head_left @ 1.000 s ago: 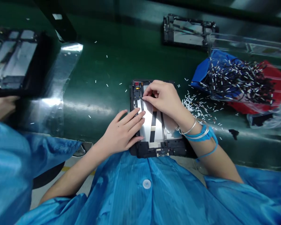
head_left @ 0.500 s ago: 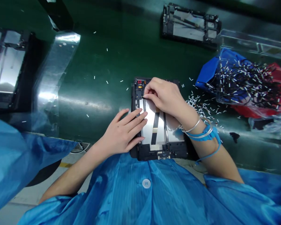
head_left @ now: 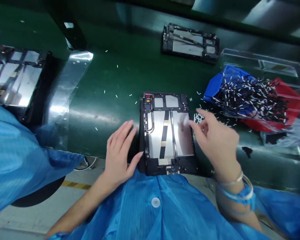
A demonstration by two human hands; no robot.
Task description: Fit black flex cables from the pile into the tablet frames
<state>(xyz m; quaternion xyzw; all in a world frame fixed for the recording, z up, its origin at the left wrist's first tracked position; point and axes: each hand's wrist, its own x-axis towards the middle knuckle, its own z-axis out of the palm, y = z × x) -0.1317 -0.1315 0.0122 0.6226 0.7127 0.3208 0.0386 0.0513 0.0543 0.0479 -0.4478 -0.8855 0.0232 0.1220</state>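
A tablet with its inside exposed point(head_left: 182, 126) lies at the table's front edge before me. Silver plates, flat dark ribbon strips and a black frame show in it. Near its upper left a thin dark cable point(head_left: 153, 123) bends round. My left hand point(head_left: 120, 153) is beside the tablet's left edge, fingers stretched out, the thumb tip at or near that edge. Just past the right edge hovers my right hand point(head_left: 215, 136), slightly blurred, its thumb and forefinger apart and nothing visible between them. Small white slips point(head_left: 198, 118) are scattered beyond its fingertips.
A clear plastic tray point(head_left: 260, 115) at right holds many black cables with white ends over blue and red material. Another opened tablet point(head_left: 190, 43) lies at the back, one more point(head_left: 17, 76) at left. Clear film point(head_left: 62, 96) lies between. A blue sleeve point(head_left: 12, 160) reaches in from the left.
My right hand has left the tablet's upper left and moved right, its pinch opening. My left hand has slid left off the plates. A bent cable now shows at the tablet's left side.
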